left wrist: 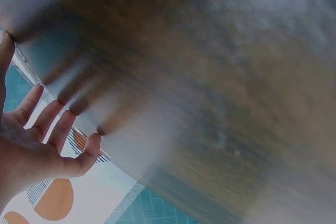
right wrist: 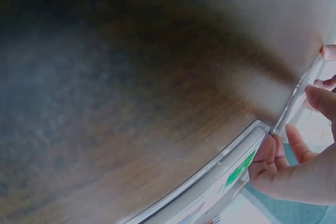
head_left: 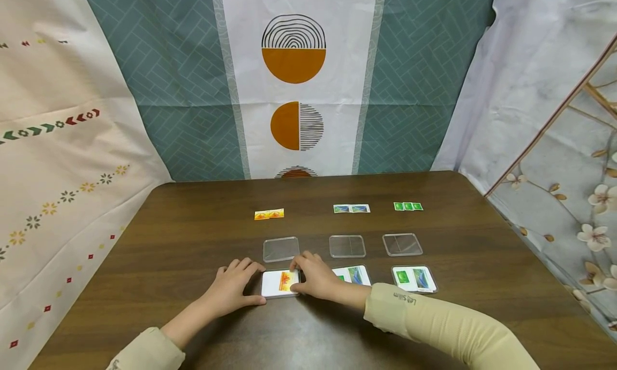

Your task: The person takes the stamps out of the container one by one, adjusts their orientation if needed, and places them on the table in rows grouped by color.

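A clear plastic case with a white inside (head_left: 270, 285) lies flat on the table between the two hands. On its right half sits a small orange picture card (head_left: 286, 280). My left hand (head_left: 233, 288) rests at the left side of the case, its relaxed fingers at the top left corner and its thumb near the bottom left corner. From the right, my right hand (head_left: 315, 276) curls over the case, thumb and forefinger at the lower and upper edges of the orange card. The right wrist view shows the thumb (right wrist: 321, 100) at the case's edge.
Two more cases, the middle (head_left: 354, 275) and right (head_left: 414, 279), hold green and blue cards. Behind them lie three clear plastic trays (head_left: 281, 249). Farther back are orange cards (head_left: 269, 214), blue cards (head_left: 351, 209) and green cards (head_left: 407, 206). Curtains surround the wooden table (head_left: 193, 225).
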Demonstrator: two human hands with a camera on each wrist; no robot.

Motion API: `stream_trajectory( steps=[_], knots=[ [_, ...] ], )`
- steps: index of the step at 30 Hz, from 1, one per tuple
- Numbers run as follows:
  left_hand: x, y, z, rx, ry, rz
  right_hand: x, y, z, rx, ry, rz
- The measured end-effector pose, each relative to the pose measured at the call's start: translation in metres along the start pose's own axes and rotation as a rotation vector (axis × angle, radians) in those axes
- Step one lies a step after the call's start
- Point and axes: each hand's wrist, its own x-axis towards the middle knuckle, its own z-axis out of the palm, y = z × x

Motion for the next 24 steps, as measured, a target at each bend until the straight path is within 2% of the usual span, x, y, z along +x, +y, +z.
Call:
stream_trajectory(
  steps=[11, 18, 24],
  knots=[
    [0.0003, -0.0001, -0.0014, -0.002, 0.001, 0.001, 0.0013, -0.0023, -0.0018, 0.055, -0.024, 0.010],
    [0.0017, 0.0003, -0.0030, -0.002, 0.007, 0.000, 0.0036, -0.0015, -0.0019, 0.065, -0.019, 0.017],
    [-0.0002, 0.0010, -0.0012, -0.008, -0.001, 0.001, 0.0022, -0.0007, 0.0012, 0.130, 0.002, 0.013]
  ],
)
